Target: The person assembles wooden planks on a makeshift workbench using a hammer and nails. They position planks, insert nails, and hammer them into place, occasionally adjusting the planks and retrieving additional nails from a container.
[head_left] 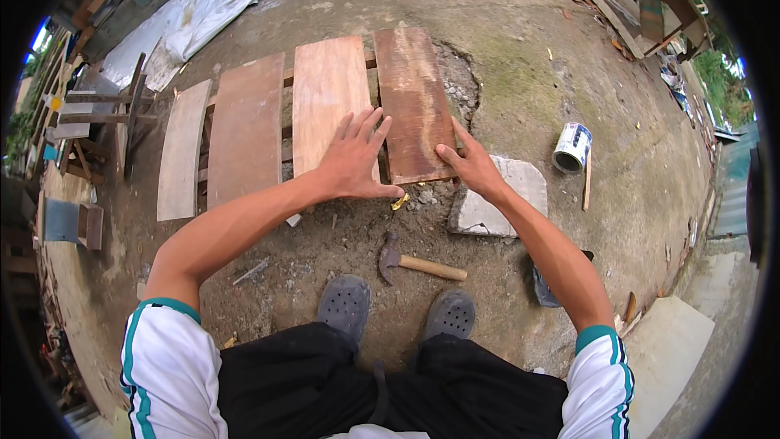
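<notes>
Several flat wooden boards lie side by side across crosswise slats, with gaps between them. My left hand (pixel 353 158) is open with fingers spread, over the gap between a pale board (pixel 329 73) and the dark reddish-brown board (pixel 410 97). Its thumb reaches toward the dark board's near end. At that board's near right corner, my right hand (pixel 474 164) grips the edge, thumb on top and a finger along the side; the other fingers are hidden. A claw hammer (pixel 426 266) with a wooden handle lies on the ground before my feet.
A grey concrete slab (pixel 520 195) lies beside my right forearm. Farther right, a paint can (pixel 572 148) lies near a thin wooden stick (pixel 587 183). Broken ground (pixel 461 85) borders the dark board. A silvery sheet (pixel 203 16) and wooden frames (pixel 126 114) are at the left.
</notes>
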Action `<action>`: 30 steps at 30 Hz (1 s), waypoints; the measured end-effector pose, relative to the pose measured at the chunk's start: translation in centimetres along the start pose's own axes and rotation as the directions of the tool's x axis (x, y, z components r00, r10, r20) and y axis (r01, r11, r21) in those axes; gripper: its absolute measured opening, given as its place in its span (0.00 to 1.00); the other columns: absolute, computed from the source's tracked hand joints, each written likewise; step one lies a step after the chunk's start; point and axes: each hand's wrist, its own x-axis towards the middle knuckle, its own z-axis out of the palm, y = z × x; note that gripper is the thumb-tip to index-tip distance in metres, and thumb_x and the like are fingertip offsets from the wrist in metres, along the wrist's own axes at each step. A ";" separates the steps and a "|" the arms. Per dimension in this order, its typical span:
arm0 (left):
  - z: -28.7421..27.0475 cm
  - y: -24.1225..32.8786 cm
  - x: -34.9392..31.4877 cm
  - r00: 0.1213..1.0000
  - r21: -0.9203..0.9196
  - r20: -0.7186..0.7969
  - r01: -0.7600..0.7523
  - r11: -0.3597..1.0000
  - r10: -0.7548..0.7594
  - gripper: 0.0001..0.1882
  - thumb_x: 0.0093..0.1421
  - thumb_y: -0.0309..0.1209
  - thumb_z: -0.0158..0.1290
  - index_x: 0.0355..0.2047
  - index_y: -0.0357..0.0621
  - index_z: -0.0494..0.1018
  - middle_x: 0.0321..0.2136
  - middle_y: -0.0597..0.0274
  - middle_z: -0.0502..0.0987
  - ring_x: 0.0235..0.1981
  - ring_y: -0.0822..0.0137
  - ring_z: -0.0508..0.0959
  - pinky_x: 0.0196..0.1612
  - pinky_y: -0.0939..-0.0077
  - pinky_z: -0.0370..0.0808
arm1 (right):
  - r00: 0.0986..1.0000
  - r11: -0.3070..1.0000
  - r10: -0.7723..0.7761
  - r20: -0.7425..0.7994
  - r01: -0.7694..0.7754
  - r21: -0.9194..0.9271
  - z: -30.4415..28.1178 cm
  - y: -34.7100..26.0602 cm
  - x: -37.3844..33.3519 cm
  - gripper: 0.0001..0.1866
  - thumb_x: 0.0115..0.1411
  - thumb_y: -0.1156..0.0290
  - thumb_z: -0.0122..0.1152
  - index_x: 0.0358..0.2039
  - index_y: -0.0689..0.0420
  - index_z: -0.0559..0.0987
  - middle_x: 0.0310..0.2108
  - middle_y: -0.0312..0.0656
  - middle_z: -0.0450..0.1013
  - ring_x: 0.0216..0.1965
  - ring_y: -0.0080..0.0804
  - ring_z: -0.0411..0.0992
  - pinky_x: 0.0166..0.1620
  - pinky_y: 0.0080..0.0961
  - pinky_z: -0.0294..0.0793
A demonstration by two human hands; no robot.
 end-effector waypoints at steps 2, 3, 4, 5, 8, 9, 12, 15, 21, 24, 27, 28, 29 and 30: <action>0.0 0.1 0.0 1.000 0.003 0.006 0.005 1.000 -0.005 0.72 0.48 0.78 0.54 0.72 0.30 0.45 0.72 0.36 0.49 0.75 0.42 0.43 0.76 0.46 0.37 | 1.000 1.000 -0.011 -0.018 0.011 -0.013 0.1 0.1 0.1 0.44 0.69 0.57 0.61 0.77 0.54 0.48 0.42 0.50 0.81 0.29 0.25 0.77 0.24 0.26 0.72; 0.0 0.0 0.0 1.000 0.006 0.010 0.007 1.000 -0.007 0.72 0.48 0.78 0.54 0.72 0.30 0.44 0.72 0.36 0.48 0.76 0.43 0.43 0.76 0.46 0.37 | 0.999 1.000 -0.017 -0.027 0.017 -0.018 0.2 0.1 0.0 0.44 0.69 0.57 0.61 0.77 0.54 0.48 0.42 0.50 0.81 0.29 0.25 0.77 0.24 0.27 0.72; 0.0 0.0 0.0 1.000 0.005 0.009 0.008 1.000 -0.008 0.71 0.48 0.78 0.54 0.73 0.30 0.44 0.72 0.36 0.48 0.75 0.43 0.43 0.76 0.46 0.37 | 0.999 1.000 -0.026 -0.029 0.026 -0.018 0.3 0.1 0.0 0.44 0.69 0.57 0.62 0.77 0.54 0.48 0.43 0.51 0.81 0.30 0.26 0.77 0.25 0.27 0.73; 0.0 0.0 0.0 1.000 0.005 0.009 0.009 1.000 -0.009 0.71 0.48 0.77 0.54 0.73 0.30 0.44 0.72 0.36 0.48 0.75 0.43 0.43 0.76 0.46 0.37 | 0.999 0.999 -0.036 -0.031 0.035 -0.017 0.3 0.1 0.0 0.44 0.69 0.57 0.62 0.76 0.54 0.49 0.44 0.51 0.81 0.30 0.27 0.78 0.25 0.27 0.73; 0.2 -0.1 0.0 1.000 0.002 0.005 0.010 1.000 -0.010 0.70 0.49 0.75 0.55 0.73 0.31 0.45 0.72 0.36 0.48 0.75 0.43 0.44 0.76 0.46 0.37 | 1.000 0.999 0.029 0.000 -0.029 -0.025 0.2 -0.7 -0.2 0.44 0.69 0.57 0.62 0.76 0.54 0.50 0.47 0.52 0.80 0.34 0.29 0.80 0.28 0.27 0.75; 0.1 0.0 0.0 1.000 0.002 0.003 0.010 1.000 -0.010 0.69 0.49 0.75 0.56 0.73 0.31 0.45 0.72 0.36 0.48 0.75 0.42 0.44 0.76 0.46 0.38 | 0.998 0.998 0.064 0.016 -0.064 -0.030 0.1 -1.0 -0.2 0.44 0.69 0.57 0.62 0.76 0.54 0.50 0.48 0.52 0.79 0.35 0.30 0.80 0.28 0.27 0.76; 0.0 0.1 0.0 1.000 -0.005 0.002 0.016 1.000 -0.016 0.68 0.49 0.73 0.57 0.72 0.31 0.46 0.71 0.36 0.49 0.75 0.42 0.45 0.76 0.46 0.38 | 0.999 0.998 -0.003 -0.044 0.001 -0.058 0.5 -0.1 0.0 0.44 0.68 0.55 0.62 0.76 0.54 0.51 0.54 0.55 0.77 0.40 0.35 0.80 0.38 0.32 0.80; -0.1 0.1 0.1 1.000 0.002 0.006 0.012 1.000 -0.012 0.68 0.49 0.73 0.57 0.72 0.31 0.46 0.71 0.36 0.49 0.75 0.42 0.45 0.76 0.45 0.39 | 0.997 0.990 0.010 -0.075 -0.020 -0.139 0.4 0.7 0.4 0.44 0.68 0.52 0.62 0.75 0.55 0.53 0.58 0.58 0.74 0.48 0.42 0.79 0.50 0.38 0.78; -0.1 0.0 0.1 1.000 -0.030 -0.013 0.019 0.999 -0.019 0.67 0.49 0.74 0.57 0.72 0.32 0.49 0.71 0.37 0.51 0.75 0.42 0.47 0.76 0.45 0.40 | 0.995 0.984 -0.014 -0.095 -0.003 -0.177 0.8 0.9 0.5 0.45 0.67 0.49 0.61 0.75 0.55 0.52 0.61 0.61 0.71 0.58 0.51 0.74 0.60 0.39 0.72; -0.3 0.0 0.2 0.998 -0.037 -0.061 0.002 0.999 -0.004 0.64 0.52 0.76 0.52 0.69 0.29 0.54 0.68 0.35 0.54 0.73 0.42 0.49 0.74 0.43 0.43 | 0.996 0.982 0.009 -0.088 -0.025 -0.188 0.8 0.3 0.2 0.45 0.68 0.49 0.60 0.76 0.55 0.51 0.60 0.62 0.71 0.58 0.53 0.74 0.60 0.40 0.72; -1.2 -0.4 0.8 0.999 -0.154 -0.038 0.017 0.988 -0.023 0.56 0.55 0.70 0.55 0.66 0.31 0.60 0.68 0.38 0.55 0.73 0.43 0.50 0.74 0.44 0.45 | 0.996 0.979 0.011 -0.091 -0.029 -0.200 0.7 0.4 0.1 0.45 0.68 0.48 0.59 0.76 0.55 0.51 0.59 0.63 0.72 0.58 0.54 0.74 0.60 0.41 0.72; -1.2 -0.6 1.0 0.998 -0.163 -0.058 0.007 0.987 -0.017 0.52 0.56 0.67 0.57 0.64 0.33 0.63 0.68 0.40 0.55 0.73 0.44 0.51 0.73 0.44 0.47 | 0.996 0.978 0.004 -0.095 -0.024 -0.206 0.8 0.5 0.1 0.45 0.68 0.48 0.59 0.76 0.55 0.50 0.59 0.63 0.72 0.57 0.54 0.75 0.60 0.41 0.72; -1.2 -0.9 1.1 0.997 -0.173 -0.078 -0.002 0.985 -0.011 0.48 0.56 0.64 0.59 0.63 0.35 0.65 0.69 0.41 0.55 0.73 0.44 0.51 0.72 0.44 0.49 | 0.994 0.976 -0.011 -0.104 -0.012 -0.216 0.9 0.7 0.2 0.45 0.69 0.48 0.58 0.76 0.56 0.50 0.58 0.63 0.73 0.57 0.54 0.75 0.59 0.41 0.72; -1.1 -1.2 1.2 0.995 -0.181 -0.098 -0.011 0.983 -0.007 0.44 0.57 0.60 0.61 0.61 0.37 0.67 0.69 0.43 0.56 0.73 0.44 0.52 0.72 0.44 0.51 | 0.993 0.974 -0.026 -0.113 0.000 -0.226 1.1 0.7 0.2 0.45 0.69 0.49 0.58 0.76 0.56 0.50 0.58 0.63 0.73 0.57 0.55 0.75 0.59 0.41 0.72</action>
